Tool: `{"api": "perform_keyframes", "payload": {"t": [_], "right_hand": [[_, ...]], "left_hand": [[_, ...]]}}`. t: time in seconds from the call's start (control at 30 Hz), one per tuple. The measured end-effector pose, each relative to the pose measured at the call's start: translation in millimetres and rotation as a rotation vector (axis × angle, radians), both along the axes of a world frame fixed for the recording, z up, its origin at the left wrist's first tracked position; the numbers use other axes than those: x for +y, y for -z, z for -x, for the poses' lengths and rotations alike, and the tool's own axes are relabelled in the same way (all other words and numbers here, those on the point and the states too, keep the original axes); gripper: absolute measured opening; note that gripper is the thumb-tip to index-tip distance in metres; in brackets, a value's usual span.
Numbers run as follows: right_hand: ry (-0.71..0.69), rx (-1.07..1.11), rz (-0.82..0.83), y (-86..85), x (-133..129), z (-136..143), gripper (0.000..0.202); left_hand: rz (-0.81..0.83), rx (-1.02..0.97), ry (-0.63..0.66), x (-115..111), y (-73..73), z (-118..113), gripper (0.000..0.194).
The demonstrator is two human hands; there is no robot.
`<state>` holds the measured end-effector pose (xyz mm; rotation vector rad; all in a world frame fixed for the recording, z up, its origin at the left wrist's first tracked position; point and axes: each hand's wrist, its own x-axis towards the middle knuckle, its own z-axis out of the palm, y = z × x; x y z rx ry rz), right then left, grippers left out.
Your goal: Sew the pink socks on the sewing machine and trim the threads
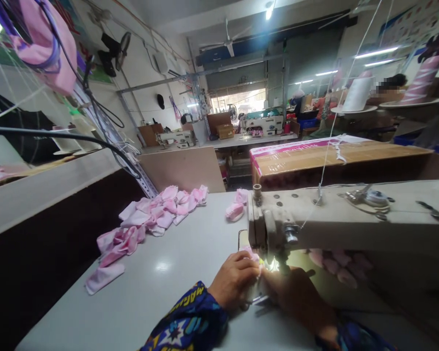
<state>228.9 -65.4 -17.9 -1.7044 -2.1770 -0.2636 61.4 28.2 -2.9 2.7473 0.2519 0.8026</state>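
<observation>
A sewing machine stands on the right of the white table, its lamp lit by the needle. At its needle area a small pink fabric piece lies partly under my fingers. My left hand is closed on that piece, just left of the presser foot. Close beside it, my right hand reaches under the machine head from the right; its fingertips are hidden by glare and the machine's parts. White thread runs down to the machine from above.
A heap of pink fabric pieces spreads along the table's left side. Another pink piece lies behind the needle end, and more pink pieces sit under the machine arm. A cardboard box stands behind. People work farther back.
</observation>
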Motion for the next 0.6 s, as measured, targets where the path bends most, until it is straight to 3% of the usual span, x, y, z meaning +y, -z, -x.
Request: {"api": "perform_keyframes", "payload": {"t": [0.33,0.6], "right_hand": [[-0.036,-0.048,-0.150,12.7,3.1,-4.4,0.038],[-0.058,-0.013,-0.184,14.8,3.9,-3.9,0.037]], "left_hand": [[-0.078,-0.035,-0.090,-10.1,-3.6,-9.2,0.023],[-0.027,-0.073,-0.062,-14.5,-0.9,-7.6,0.022]]}}
